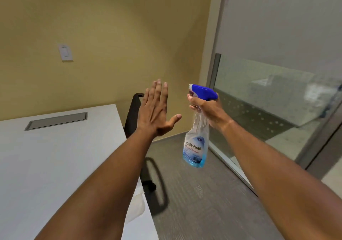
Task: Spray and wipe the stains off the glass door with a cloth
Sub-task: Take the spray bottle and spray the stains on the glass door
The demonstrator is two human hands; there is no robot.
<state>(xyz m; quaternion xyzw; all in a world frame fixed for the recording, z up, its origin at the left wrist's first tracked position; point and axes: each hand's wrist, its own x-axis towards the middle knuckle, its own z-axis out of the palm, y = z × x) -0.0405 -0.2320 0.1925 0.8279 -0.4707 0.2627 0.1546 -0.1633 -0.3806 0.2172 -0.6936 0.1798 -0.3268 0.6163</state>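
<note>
**Q.** What do the two hands hold at this stage?

**A.** The right hand (pixel 205 110) is wrapped around the neck of the spray bottle (pixel 197 137), just under its blue trigger head (pixel 203 92). The bottle hangs roughly upright, long axis near vertical, with a little blue liquid at the bottom. The left hand (pixel 157 112) is empty: palm flat, fingers straight and together, thumb spread, raised beside the bottle but not touching it.

**Q.** Where is the glass door relative to the hands?

**A.** The glass door (pixel 277 95) lies to the right and farther off, its metal frame (pixel 215 69) standing upright just right of the bottle. The right hand is the nearer of the two; the left sits over the gap between the white table (pixel 64 156) and the black chair (pixel 133 110).

**Q.** Which relation governs the next move?

**A.** The nozzle's heading. It appears to point left and away, toward the yellow wall (pixel 111 36), not at the pane. In my judgement the bottle must be turned rightward until the nozzle faces the glass before the trigger is pulled.

**Q.** And the cloth?

**A.** A pale, soft thing at the near edge of the table, partly hidden by the left forearm, may be the cloth (pixel 137 202); this cannot be confirmed. No stains can be made out on the glass from here. Spraying seems not yet begun.
</note>
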